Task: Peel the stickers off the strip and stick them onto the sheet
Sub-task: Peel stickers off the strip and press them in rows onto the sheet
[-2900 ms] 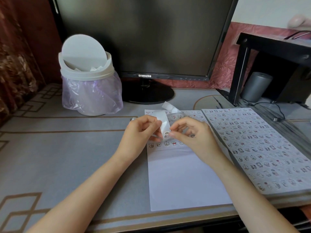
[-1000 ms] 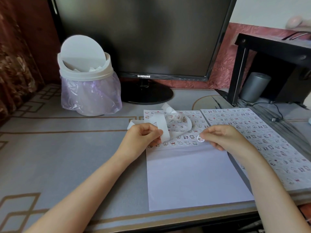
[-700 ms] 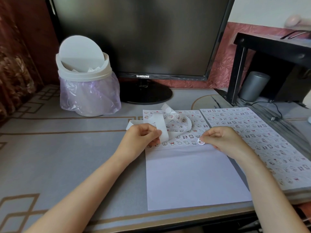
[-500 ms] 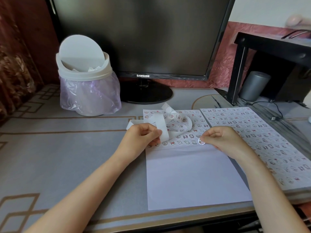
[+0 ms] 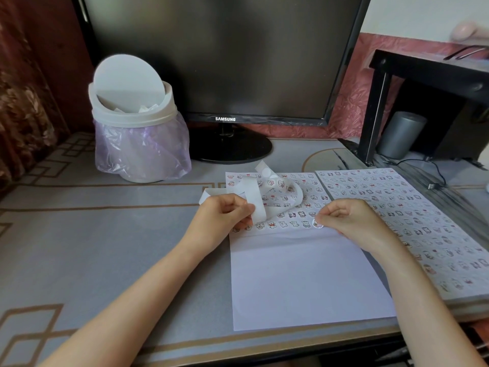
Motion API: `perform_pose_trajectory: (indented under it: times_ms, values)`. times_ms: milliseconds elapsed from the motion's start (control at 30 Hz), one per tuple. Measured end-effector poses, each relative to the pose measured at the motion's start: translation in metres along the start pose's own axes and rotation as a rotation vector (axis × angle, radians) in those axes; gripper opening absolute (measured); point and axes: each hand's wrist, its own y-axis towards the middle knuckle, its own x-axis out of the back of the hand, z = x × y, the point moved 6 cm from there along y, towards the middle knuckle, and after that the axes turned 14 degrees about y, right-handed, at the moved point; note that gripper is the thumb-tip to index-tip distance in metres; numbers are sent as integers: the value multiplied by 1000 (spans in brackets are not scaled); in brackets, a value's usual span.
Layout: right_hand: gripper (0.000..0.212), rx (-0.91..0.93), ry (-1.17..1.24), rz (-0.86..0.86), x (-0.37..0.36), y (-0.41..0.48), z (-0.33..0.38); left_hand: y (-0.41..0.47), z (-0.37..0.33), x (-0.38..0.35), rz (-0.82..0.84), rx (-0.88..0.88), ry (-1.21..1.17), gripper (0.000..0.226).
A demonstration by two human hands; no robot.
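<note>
Your round sticker (image 5: pixel 317 223) is at the right end of the nearest sticker row on the sheet (image 5: pixel 304 274). Your right hand (image 5: pixel 346 218) pinches it at the fingertips, other fingers curled, wrist low. Can't tell if it's stuck down. Your left hand (image 5: pixel 225 215) grips the curly strip (image 5: pixel 256 205), which loops over the sheet's far part. There's a filled sheet (image 5: pixel 410 213) just right and a bin (image 5: pixel 137 144) far left on the counter (image 5: pixel 105 234).
</note>
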Motion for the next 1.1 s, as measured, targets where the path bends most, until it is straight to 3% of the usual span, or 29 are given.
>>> perform_pose_trajectory:
  times_ms: [1100]
  values:
    - [10,68,-84,-50,-2,-2,-2,-1,-1,0,1,-2,38,19]
